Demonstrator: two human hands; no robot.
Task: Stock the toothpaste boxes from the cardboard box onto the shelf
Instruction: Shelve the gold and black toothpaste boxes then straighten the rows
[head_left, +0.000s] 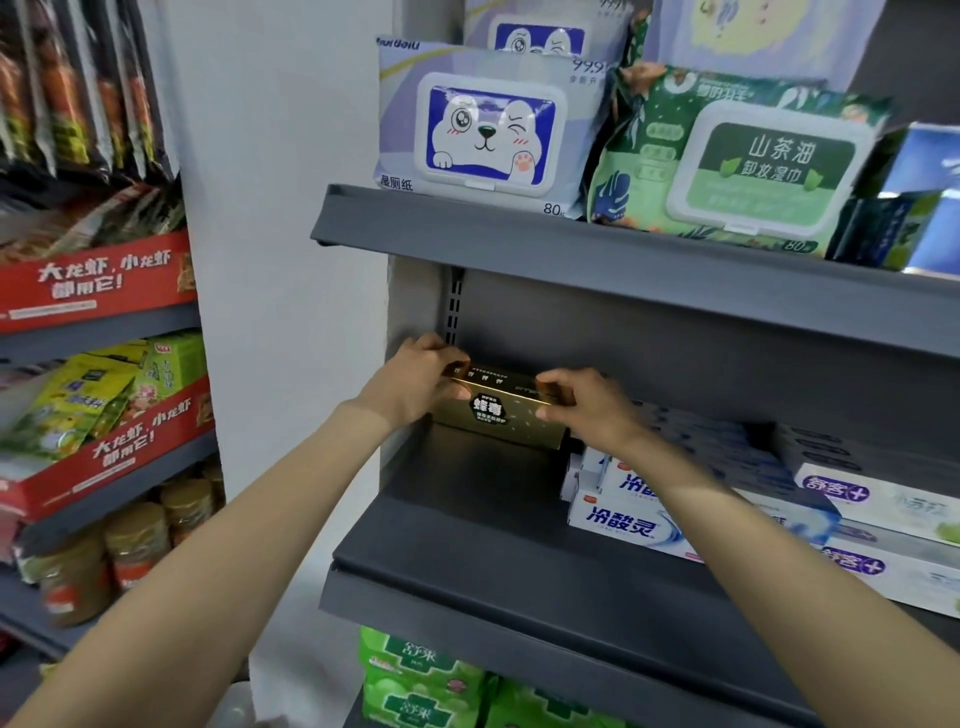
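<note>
Item: gold toothpaste boxes (498, 410), centre of frame, stacked at the far left end of the middle shelf (467, 525), deep toward the back panel. Left hand (415, 382) grips the stack's left end, fingers curled over the top; right hand (582, 402) pinches the right end, thumb in front. Step, by my reading: seating the top box. Do it well: keep top box level, square w/ those below, label out, slide back flush, then let go. Adjacent: white-and-blue toothpaste boxes (631, 512) just right of the gold stack, near the right wrist; risk of knocking them. Purple-label toothpaste boxes (878, 499) at right edge. Above: wet-wipe packs (488, 124) on upper shelf; limited headroom. Upper/lower left: snack racks (98, 280). Cardboard box: not in view.
</note>
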